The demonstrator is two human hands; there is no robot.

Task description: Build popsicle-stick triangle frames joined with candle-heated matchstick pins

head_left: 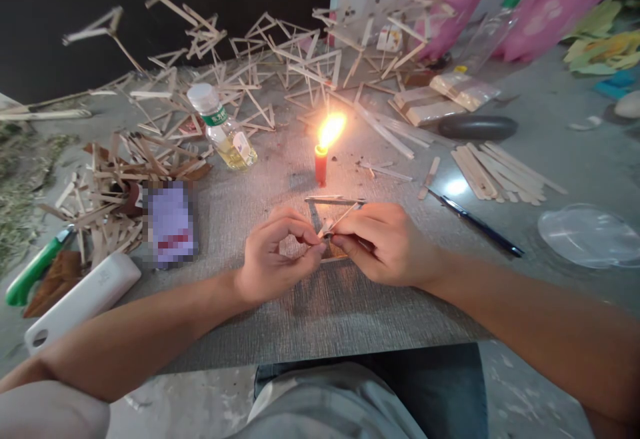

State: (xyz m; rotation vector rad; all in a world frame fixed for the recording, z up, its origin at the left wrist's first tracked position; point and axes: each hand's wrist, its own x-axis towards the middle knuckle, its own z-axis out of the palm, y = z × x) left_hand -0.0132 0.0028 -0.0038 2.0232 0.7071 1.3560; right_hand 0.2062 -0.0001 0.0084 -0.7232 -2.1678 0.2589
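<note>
1. The left hand (pixel 280 252) is pinching a joint of the small stick frame (pixel 336 200) between thumb and forefinger; a round gap is showing behind the closed fingertips.
2. The right hand (pixel 393 242) is gripping the frame from the opposite side, thumb and forefinger nearly meeting, the other fingers curling inward.
3. The frame is sitting low over the table (pixel 215 332), between both hands. The fingers are hiding part of it; whether all of it is touching the table cannot be told.
4. A lit red candle (pixel 321 167) is standing just beyond the frame, obstructing the direct path to the rear. Its flame is leaning right.
5. Left side: a bottle (pixel 220 126) is holding yellow liquid. A blurred purple item (pixel 173 222) is lying against a stick heap (pixel 115 226).
6. Right side: a pen (pixel 475 226) is lying beyond the right forearm, near loose flat sticks (pixel 495 172) and a clear lid (pixel 590 234).
7. Rear: a tangle of joined sticks (pixel 314 78) is spreading across the table behind the candle.
</note>
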